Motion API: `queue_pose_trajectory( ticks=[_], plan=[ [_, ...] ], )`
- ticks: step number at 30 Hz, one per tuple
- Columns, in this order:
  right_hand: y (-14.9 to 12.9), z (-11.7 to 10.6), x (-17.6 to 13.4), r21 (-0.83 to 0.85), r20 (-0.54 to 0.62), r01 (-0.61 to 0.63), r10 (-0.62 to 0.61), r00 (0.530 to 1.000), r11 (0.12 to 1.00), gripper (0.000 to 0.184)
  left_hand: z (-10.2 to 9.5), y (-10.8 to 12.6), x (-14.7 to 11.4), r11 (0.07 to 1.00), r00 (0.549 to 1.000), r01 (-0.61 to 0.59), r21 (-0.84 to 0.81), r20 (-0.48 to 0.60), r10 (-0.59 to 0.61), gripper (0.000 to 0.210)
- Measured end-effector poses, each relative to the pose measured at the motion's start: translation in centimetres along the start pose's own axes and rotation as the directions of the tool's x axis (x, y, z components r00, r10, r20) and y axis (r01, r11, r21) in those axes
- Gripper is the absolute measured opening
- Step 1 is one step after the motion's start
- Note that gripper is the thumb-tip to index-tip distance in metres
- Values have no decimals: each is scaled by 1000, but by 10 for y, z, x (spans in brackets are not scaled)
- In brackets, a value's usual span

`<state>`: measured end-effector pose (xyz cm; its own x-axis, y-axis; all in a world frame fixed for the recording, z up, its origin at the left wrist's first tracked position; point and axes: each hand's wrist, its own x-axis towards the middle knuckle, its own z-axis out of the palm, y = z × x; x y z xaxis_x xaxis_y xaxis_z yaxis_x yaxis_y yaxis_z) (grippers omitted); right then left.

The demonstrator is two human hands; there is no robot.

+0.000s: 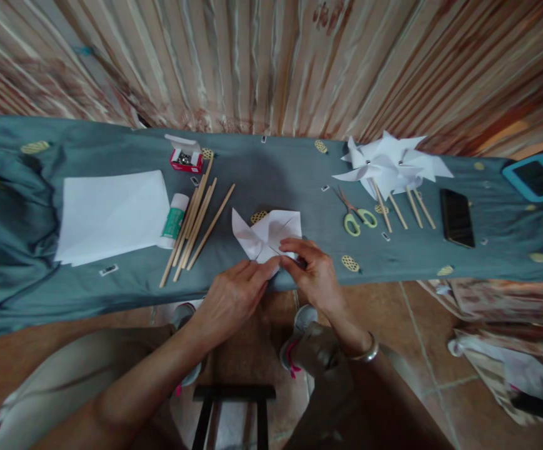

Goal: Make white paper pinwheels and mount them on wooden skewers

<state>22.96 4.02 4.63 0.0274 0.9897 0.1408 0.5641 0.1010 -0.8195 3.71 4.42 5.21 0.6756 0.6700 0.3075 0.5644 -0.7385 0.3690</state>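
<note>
Left fingers: your left hand (236, 290) is grasping the near edge of the white paper pinwheel (283, 226), its forefinger reaching toward the right fingertips; part of this grip is hidden.
Right fingers: your right hand (315, 272) pinches the near right part of the same pinwheel between thumb and forefinger, the fingertips of both hands almost meeting.
Paper pinwheel: it lies in front of you near the table's front edge, one pointed blade raised at the left, with no stick visible on it.
Wrist: you wear a silver bracelet (372, 351) on the right one.
Wooden sticks: a loose bundle (199, 220) slants just left of the pinwheel, one stick (211, 227) lying apart on its right.
Glue stick: the white-and-green tube (174, 222) lies between the bundle and a stack of white paper (112, 215).
Tack box: the small red box (187, 164) stands open behind the sticks, silver tacks inside.
Scissors: the green-handled pair (353, 209) lies right of your work, blades slightly parted, pointing away from you.
Mounted pinwheels: overlapping white ones (386, 162) lie beyond the scissors, their sticks toward you.
Far right: a black smartphone (457, 217), then a blue-framed device (540, 175).
Cloth: grey-green fabric (294, 169) with pineapple prints covers your table.
</note>
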Motion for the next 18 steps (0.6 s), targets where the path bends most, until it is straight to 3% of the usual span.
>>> queue_pose_trajectory(
  ticks=[6, 18],
  plan=[
    [-2, 2, -1, -65, -25, 46, -47, 999, 997, 11, -3, -1, 1, 998, 998, -61, -12, 25, 62, 26],
    [-4, 6, -5, -131, -6, 167, -169, 986, 977, 19, 0, 0, 1, 999, 999, -29, -29, 26, 30, 24]
  ],
)
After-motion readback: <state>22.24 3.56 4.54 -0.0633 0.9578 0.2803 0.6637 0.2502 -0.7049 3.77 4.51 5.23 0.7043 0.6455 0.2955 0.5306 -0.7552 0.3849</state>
